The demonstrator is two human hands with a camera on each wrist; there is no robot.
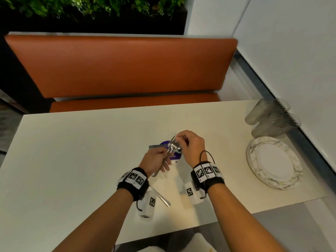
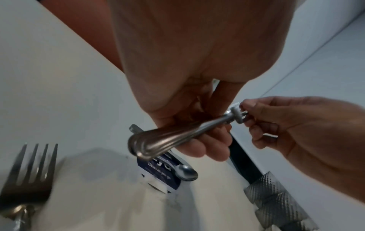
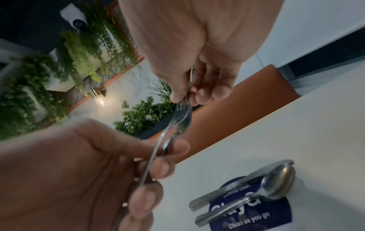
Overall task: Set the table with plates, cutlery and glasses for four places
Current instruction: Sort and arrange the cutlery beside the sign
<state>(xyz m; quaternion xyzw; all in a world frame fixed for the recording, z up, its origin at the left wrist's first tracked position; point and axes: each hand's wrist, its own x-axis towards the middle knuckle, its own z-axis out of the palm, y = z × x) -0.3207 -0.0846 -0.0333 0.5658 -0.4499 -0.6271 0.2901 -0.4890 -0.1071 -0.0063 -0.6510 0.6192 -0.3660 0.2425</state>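
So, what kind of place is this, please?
Probably a café or canteen booth: an orange padded bench behind a white table, a "Clean as you go" sticker on it, and hanging plants along the wall.

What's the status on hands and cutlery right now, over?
Left hand grips cutlery handles; right hand pinches fork tines. Plates stacked, cups stacked, none placed. Nothing in the way.

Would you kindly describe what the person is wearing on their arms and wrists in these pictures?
Both forearms are bare, with no sleeves. The left wrist carries a black wristband set with white square tags printed with black coded patterns. The right wrist has a matching black band with similar tags, plus a thin black cable looping above it. A small white box with a coded tag hangs under each wrist.
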